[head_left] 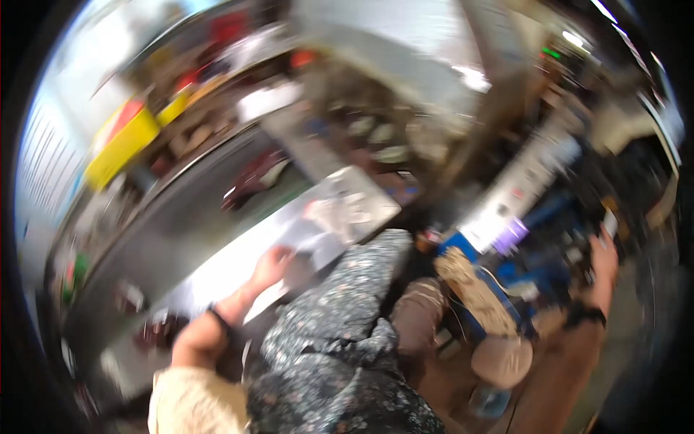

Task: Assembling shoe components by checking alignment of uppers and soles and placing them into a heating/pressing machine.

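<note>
Motion blurs the view. My left hand (269,266) is over the bright work surface (217,278), beside a grey flat piece (299,270). Its fingers are smeared, and I cannot tell whether it holds anything. Far out to the right, my right hand (604,254) has its fingers closed around a small white object (611,223) whose kind is unclear. A dark band circles each forearm. Between my arms spreads a dark floral cloth (332,325). Just beyond it, some pale pieces (350,210) lie on the end of the bright surface.
Dark red items (253,179) rest on the grey bench at left, with a yellow bin (121,145) behind. To the right are a long pale bench (517,184), a purple item (510,235), a wooden board (473,289) and a round stool (502,360).
</note>
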Demonstrator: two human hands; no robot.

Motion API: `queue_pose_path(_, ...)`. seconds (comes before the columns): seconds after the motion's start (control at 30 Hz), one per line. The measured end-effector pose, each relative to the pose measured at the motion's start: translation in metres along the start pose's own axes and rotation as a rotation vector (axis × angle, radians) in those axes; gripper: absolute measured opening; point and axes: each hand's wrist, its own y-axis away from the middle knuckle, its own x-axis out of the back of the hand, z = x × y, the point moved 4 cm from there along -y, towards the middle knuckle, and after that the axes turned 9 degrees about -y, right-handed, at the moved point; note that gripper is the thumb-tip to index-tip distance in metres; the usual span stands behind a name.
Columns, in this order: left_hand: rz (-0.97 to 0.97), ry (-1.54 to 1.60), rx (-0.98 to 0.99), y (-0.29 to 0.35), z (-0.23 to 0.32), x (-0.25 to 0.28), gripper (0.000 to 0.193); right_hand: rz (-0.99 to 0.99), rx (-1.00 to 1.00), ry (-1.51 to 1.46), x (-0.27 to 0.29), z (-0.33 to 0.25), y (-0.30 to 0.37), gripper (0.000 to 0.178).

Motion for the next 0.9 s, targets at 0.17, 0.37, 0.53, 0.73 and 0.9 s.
queue_pose_path(0.17,0.471,-0.378,-0.058,-0.066,-0.064,0.068,0.043,-0.079,0.066,0.024,-0.008,0.085,-0.074,0.055)
queue_pose_path(0.37,0.421,-0.530,0.296,-0.139,-0.127,0.136,0.072,-0.158,0.167,-0.021,0.005,0.113,-0.103,0.056)
queue_pose_path(0.53,0.158,-0.300,0.448,-0.161,-0.117,0.122,0.066,-0.144,0.157,0.036,0.023,0.129,-0.115,0.055)
queue_pose_path(0.73,-0.345,0.789,0.357,-0.104,-0.076,0.115,0.027,-0.064,0.136,0.362,0.049,0.117,-0.119,0.057)
queue_pose_path(0.9,-0.620,1.193,0.110,0.030,-0.022,0.106,0.070,-0.027,0.576,0.055,-0.103,-0.115,0.002,0.049)
